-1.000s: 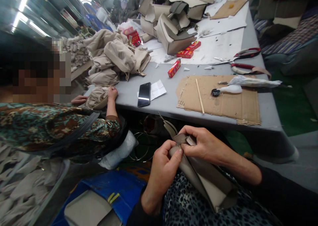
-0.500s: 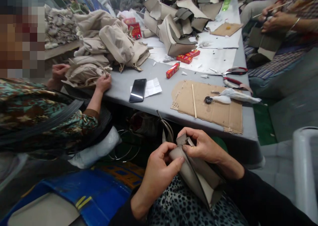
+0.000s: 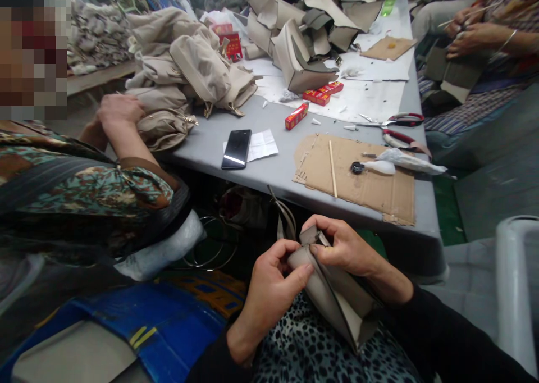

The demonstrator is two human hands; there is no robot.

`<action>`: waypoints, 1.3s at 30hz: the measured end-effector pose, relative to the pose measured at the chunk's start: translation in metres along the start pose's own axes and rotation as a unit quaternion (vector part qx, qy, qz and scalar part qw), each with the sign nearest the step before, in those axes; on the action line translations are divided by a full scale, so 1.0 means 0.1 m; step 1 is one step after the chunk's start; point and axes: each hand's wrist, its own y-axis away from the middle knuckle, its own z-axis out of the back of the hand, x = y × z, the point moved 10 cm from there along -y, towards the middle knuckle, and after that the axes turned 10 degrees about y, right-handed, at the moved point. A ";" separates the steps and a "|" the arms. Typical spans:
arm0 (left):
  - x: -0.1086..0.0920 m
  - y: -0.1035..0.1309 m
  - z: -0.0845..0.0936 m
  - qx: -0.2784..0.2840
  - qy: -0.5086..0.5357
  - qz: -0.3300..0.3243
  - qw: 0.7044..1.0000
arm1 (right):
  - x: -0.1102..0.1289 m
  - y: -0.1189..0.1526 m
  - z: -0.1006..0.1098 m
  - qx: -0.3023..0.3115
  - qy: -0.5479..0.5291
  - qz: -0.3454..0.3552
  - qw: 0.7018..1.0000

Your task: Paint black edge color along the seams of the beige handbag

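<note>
co-worker's hand [image 3: 121, 112] drawn back from cloth bundle [image 3: 165, 131]; both hands [image 3: 272, 285] pinch taupe piece [image 3: 323, 294], folded, dark-edged

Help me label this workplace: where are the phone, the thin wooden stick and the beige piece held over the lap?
Phone [image 3: 236, 147]: head view, middle of its dark screen.
Thin wooden stick [image 3: 332, 169]: head view, middle of its length.
Held beige piece [image 3: 326, 299]: head view, its pale side.

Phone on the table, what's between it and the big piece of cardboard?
Creased white paper next to the phone, then bare grey tabletop, in the head view.
</note>
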 end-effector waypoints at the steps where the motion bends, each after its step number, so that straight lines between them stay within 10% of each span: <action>1: 0.01 0.00 0.00 -0.003 0.000 -0.004 1.000 | 0.00 0.00 0.00 -0.002 0.001 -0.001 1.000; 39: -0.06 0.07 0.10 -0.051 -0.039 -0.072 0.995 | -0.09 -0.05 -0.20 0.033 -0.025 -0.010 0.999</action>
